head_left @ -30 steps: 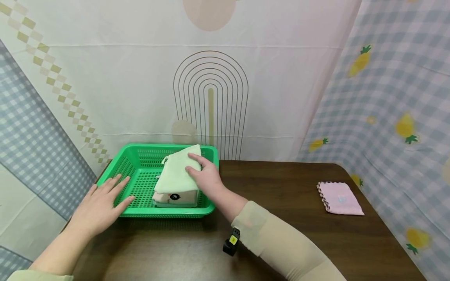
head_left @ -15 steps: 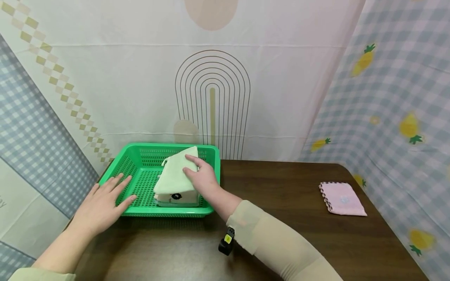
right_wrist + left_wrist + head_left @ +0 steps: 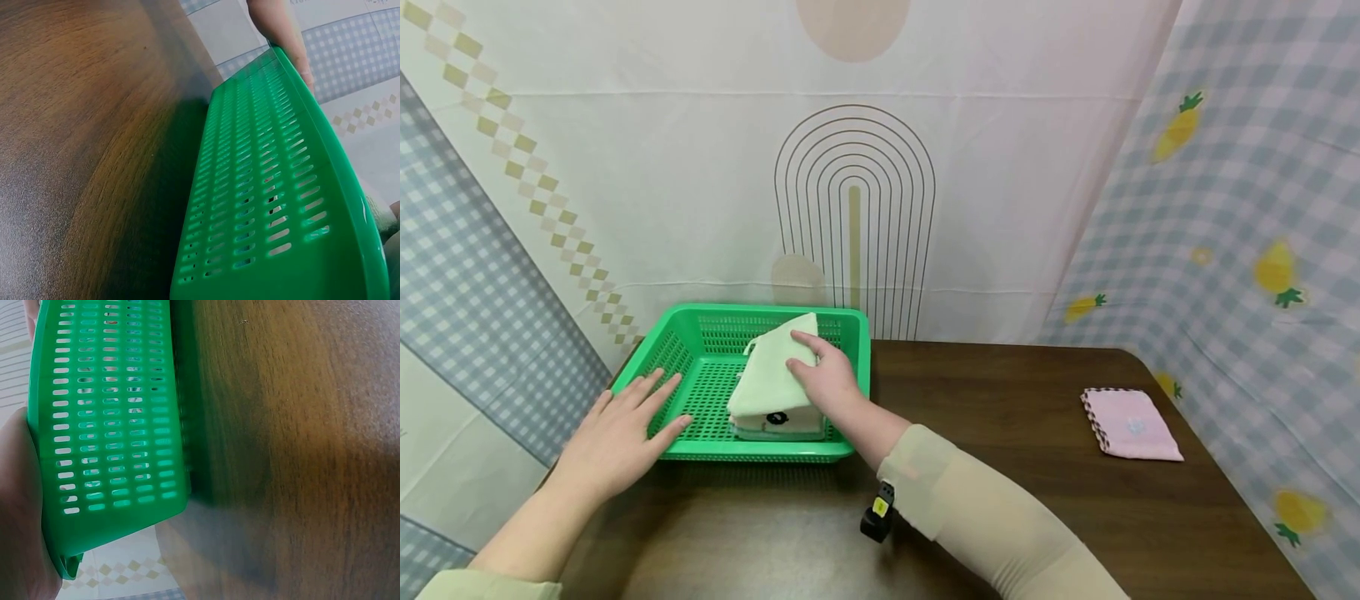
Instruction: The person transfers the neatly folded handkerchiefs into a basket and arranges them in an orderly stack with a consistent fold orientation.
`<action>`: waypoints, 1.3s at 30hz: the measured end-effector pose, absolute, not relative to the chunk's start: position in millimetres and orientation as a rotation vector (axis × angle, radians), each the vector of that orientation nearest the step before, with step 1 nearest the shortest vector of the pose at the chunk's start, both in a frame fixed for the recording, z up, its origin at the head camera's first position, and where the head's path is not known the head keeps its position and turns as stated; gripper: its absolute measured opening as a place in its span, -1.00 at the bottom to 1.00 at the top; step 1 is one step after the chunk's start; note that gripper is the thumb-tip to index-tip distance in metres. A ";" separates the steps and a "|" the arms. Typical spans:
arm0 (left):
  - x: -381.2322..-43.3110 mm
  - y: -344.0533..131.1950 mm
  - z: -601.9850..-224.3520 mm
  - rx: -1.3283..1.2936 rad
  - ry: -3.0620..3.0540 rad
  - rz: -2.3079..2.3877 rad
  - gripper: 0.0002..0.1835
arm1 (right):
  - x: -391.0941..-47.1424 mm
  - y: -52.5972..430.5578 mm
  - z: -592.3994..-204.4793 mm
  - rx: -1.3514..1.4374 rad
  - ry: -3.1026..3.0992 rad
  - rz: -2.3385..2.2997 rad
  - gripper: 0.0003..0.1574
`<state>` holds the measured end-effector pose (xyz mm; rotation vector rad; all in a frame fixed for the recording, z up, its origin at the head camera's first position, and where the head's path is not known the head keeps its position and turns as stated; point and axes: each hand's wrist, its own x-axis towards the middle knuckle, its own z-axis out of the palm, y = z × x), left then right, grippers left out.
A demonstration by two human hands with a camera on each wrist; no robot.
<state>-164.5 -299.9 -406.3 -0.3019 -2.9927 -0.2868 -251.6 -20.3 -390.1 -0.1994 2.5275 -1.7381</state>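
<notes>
In the head view a green plastic basket [image 3: 760,450] stands at the back left of the table. A folded pale green towel [image 3: 771,375] lies tilted on a stack of folded towels [image 3: 782,434] in the basket's right half. My right hand [image 3: 831,379] holds the towel's right side, thumb and one finger showing; the other fingers are hidden. My left hand [image 3: 610,442], fingers straight and spread, rests on the basket's front left corner. The left wrist view shows part of that hand [image 3: 19,506] against the basket's rim [image 3: 39,381].
A folded pink towel [image 3: 1131,425] with a checkered edge lies at the right of the brown wooden table [image 3: 985,400]. A printed curtain [image 3: 1000,167] hangs directly behind the basket and continues along both sides. The right wrist view shows the basket's slotted side [image 3: 250,187].
My right hand has shifted slightly left with the pale green towel, whose right part has come down onto the stack. The left hand stays at the basket's corner.
</notes>
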 end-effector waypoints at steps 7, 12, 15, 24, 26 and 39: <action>-164.0 -300.4 -407.8 -0.304 -2.971 -0.301 -0.19 | -253.4 -22.2 -391.7 -0.207 2.518 -1.717 -0.43; -164.4 -301.1 -408.8 -0.305 -2.969 -0.308 -0.19 | -253.0 -22.7 -391.6 -0.226 2.497 -1.680 -0.40; -164.9 -301.6 -409.1 -0.309 -2.970 -0.308 -0.19 | -253.0 -22.6 -392.5 -0.247 2.482 -1.671 -0.39; -165.5 -302.0 -410.2 -0.311 -2.962 -0.296 -0.19 | -252.7 -22.7 -393.0 -0.260 2.502 -1.578 -0.33; -165.0 -301.8 -410.1 -0.311 -2.962 -0.299 -0.19 | -253.0 -22.7 -393.6 -0.261 2.503 -1.558 -0.31; -163.8 -300.6 -407.3 -0.306 -2.981 -0.303 -0.17 | -253.1 -23.3 -396.3 -0.291 2.518 -1.403 -0.22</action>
